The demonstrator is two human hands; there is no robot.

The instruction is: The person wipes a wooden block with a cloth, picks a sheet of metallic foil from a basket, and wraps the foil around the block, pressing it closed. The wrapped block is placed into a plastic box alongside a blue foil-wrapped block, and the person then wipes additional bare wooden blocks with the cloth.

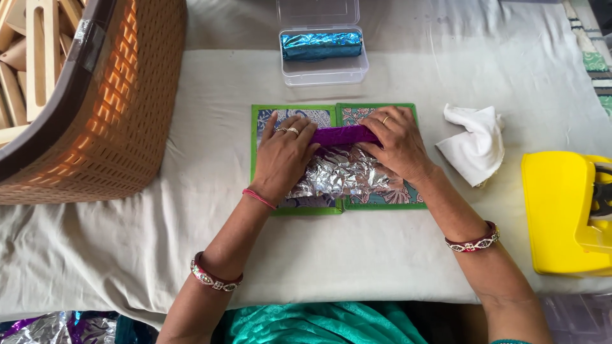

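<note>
My left hand (282, 153) and my right hand (396, 141) press down on a sheet of foil (341, 173), silver on its upper face and purple where its far edge (344, 134) is rolled over. Both hands grip that purple roll from either end. The foil lies on a green-edged patterned board (299, 209) opened flat on the cloth-covered table (357, 255). Whatever is inside the roll is hidden.
A clear plastic box (324, 71) with its lid up holds a blue foil-wrapped bar (321, 45). A woven orange basket (121, 95) of wooden pieces stands at left. A crumpled white cloth (477, 145) and a yellow device (561, 210) lie at right.
</note>
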